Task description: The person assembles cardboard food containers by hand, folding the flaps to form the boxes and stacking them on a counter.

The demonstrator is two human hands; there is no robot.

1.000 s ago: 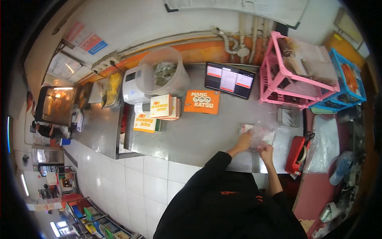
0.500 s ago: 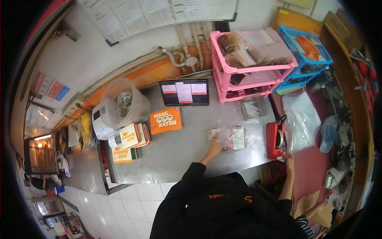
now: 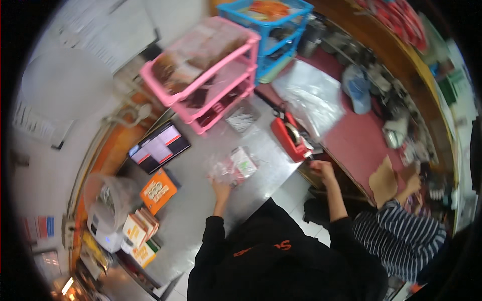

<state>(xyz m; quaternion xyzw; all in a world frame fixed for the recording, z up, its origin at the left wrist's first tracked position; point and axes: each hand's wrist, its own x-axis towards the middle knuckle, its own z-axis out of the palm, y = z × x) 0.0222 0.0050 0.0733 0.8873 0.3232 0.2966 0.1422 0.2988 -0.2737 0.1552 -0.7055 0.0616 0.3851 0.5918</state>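
A small white box with a green mark (image 3: 243, 163) lies on the steel counter, partly wrapped in a clear plastic bag (image 3: 221, 168). My left hand (image 3: 221, 189) holds the bag's left side, its fingers closed on the plastic. To the right, a red tape dispenser (image 3: 287, 138) with a tape roll in it stands at the counter's edge. My right hand (image 3: 324, 170) is at the dispenser's near end with its fingers pinched together. Blur hides what, if anything, is between those fingers.
Behind stand a pink tiered rack (image 3: 216, 75), a blue rack (image 3: 271, 30) and a tablet (image 3: 159, 146). An orange box (image 3: 159, 190) and a clear tub (image 3: 108, 195) sit at left. Clear bags (image 3: 311, 98) lie on the red surface, where a person in a striped sleeve (image 3: 409, 220) handles brown paper.
My view has swung to the right, bringing more of the co-worker into sight. My left hand stays on the bag and my right hand stays by the dispenser's near end.
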